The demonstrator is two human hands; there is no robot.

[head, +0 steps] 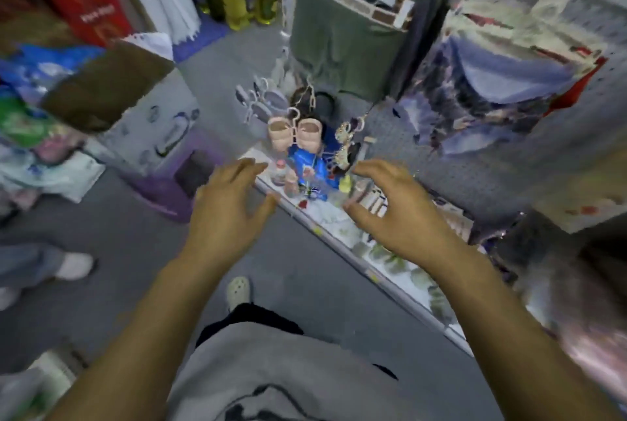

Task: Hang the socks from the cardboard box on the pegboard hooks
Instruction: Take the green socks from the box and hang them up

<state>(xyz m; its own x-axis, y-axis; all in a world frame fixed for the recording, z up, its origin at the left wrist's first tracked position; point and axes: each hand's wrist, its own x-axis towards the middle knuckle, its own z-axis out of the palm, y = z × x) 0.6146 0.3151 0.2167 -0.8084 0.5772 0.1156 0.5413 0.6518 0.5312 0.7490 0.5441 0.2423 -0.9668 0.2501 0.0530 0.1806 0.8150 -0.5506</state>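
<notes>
Risk: left hand and right hand hover near hung pink socks, fingers released and empty; a clumsy brush could unhook them.

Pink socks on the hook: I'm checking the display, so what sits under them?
Under the pink socks are a blue packet and small bottles on the white shelf. The right hand covers the items further along the shelf, and blur hides the labels.

White lettering on red box, too blurred to read, nothing else legible
</notes>
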